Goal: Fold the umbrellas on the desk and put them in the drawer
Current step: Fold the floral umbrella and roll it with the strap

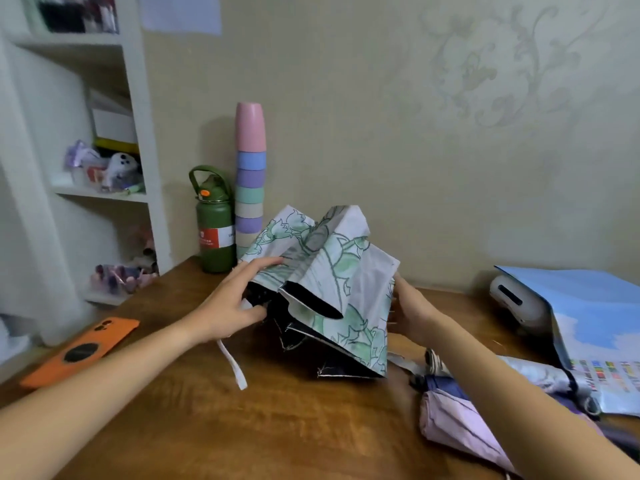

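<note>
Your left hand (235, 303) and right hand (412, 311) both grasp the floral umbrella (332, 282) above the desk (242, 427), steadying its loose panels for pleating; pink umbrella (457, 427) lies beside it, unfolded

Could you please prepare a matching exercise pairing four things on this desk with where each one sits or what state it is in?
Things:
1. Floral umbrella
2. Orange phone
3. Green water bottle
4. Pink umbrella

Places or states:
A. Stands at the back of the desk, beside a stack of pastel cups
B. Lies collapsed at the desk's right side, untouched
C. Held between the left hand and the right hand, canopy panels loose
D. Lies flat near the desk's left edge, camera side up

Pairs: 1-C, 2-D, 3-A, 4-B
</note>
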The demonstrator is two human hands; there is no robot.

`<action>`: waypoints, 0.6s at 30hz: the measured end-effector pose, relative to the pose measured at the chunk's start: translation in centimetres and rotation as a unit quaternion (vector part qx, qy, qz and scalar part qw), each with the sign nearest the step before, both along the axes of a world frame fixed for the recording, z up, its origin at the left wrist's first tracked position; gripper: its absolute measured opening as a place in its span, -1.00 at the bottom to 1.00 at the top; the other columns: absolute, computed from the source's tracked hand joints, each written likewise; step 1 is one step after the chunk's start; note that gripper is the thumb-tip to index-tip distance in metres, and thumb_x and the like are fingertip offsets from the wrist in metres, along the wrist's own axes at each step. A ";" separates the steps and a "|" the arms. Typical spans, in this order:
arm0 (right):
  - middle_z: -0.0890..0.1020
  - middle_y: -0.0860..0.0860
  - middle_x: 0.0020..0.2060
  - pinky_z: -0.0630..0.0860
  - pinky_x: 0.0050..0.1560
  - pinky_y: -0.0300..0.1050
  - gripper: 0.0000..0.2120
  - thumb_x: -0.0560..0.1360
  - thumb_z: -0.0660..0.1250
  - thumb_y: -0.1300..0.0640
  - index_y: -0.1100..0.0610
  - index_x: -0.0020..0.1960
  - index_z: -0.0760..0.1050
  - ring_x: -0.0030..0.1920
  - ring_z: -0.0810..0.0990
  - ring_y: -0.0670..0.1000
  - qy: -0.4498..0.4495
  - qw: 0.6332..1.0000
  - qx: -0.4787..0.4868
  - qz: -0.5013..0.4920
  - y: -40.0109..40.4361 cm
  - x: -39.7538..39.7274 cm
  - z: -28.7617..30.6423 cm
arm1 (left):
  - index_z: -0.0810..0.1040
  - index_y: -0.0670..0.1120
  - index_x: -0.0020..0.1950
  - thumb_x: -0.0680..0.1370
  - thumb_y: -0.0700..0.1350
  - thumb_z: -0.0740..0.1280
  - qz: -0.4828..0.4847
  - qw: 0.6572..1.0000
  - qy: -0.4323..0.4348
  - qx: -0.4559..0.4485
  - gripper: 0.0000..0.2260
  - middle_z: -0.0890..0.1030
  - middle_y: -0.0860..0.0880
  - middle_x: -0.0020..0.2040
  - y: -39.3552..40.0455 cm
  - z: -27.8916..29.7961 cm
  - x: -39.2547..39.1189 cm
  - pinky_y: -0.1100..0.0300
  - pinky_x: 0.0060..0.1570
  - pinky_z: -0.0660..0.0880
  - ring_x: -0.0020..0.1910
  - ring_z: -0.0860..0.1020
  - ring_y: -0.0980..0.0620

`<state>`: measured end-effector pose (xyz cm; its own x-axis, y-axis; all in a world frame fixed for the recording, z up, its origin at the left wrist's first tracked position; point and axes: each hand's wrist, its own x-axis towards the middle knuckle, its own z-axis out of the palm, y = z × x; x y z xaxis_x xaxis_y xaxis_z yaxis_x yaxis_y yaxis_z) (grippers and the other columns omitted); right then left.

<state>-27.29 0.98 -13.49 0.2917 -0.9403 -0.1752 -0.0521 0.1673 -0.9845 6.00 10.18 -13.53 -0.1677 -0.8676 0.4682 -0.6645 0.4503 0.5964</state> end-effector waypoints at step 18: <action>0.69 0.09 0.22 0.57 0.28 0.14 -0.15 0.49 -0.21 -0.58 -0.06 0.26 0.59 0.19 0.66 0.13 0.061 0.995 0.048 0.062 0.7 6.7 -0.6 | 0.40 0.35 0.24 0.54 -0.41 0.35 0.053 0.967 0.230 0.101 -0.37 0.43 0.29 0.33 0.2 -1.8 3.0 0.20 -0.07 0.64 -0.12 0.68 -0.13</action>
